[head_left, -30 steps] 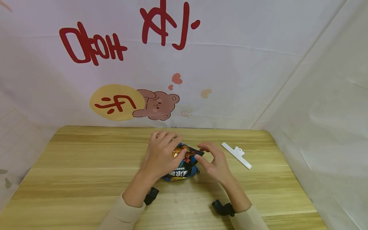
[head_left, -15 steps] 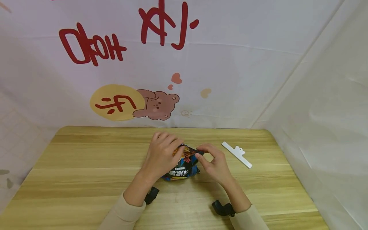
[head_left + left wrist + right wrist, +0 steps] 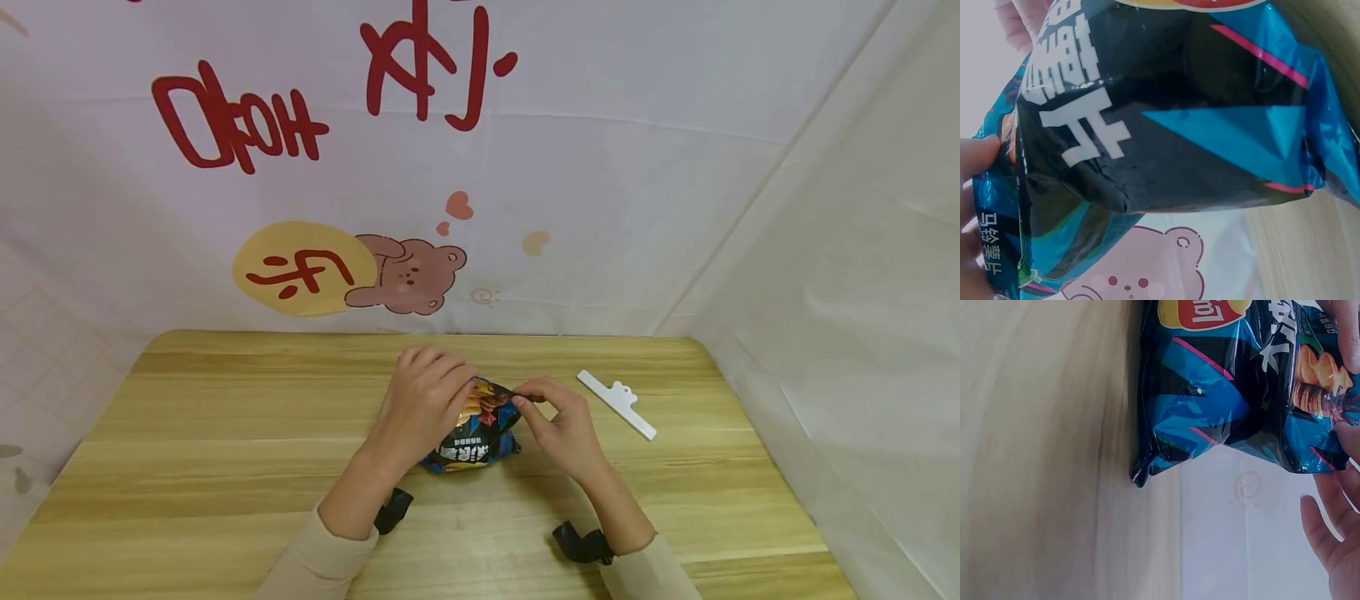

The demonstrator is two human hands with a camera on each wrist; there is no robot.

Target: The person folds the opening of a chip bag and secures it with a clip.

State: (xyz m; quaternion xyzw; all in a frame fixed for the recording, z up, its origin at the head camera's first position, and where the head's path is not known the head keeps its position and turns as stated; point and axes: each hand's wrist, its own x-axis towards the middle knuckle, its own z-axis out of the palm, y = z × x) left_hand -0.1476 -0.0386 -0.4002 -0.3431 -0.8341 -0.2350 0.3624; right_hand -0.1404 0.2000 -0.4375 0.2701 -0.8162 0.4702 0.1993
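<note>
A blue-and-black bag of potato chips [image 3: 480,442] stands on the table between my hands, its printed front toward me. My left hand [image 3: 427,404] grips the bag's top edge on the left; in the left wrist view its thumb lies on the edge of the bag [image 3: 1179,144], and the other fingers are partly cut off. At the top right corner, my right hand [image 3: 562,425] pinches the bag between thumb and index finger. The right wrist view shows the thumb on the front of the bag [image 3: 1204,412], with other fingers behind it. The top strip is bent.
A white clip with a long straight bar [image 3: 617,404] lies on the wooden table [image 3: 225,467], right of my right hand. A white printed cloth [image 3: 600,167] hangs behind the table, and another pale sheet [image 3: 862,333] hangs at the right.
My right thumb and index finger have closed on the bag's top right corner. The left thumb has moved up to the top edge. The bag and the clip stay in place.
</note>
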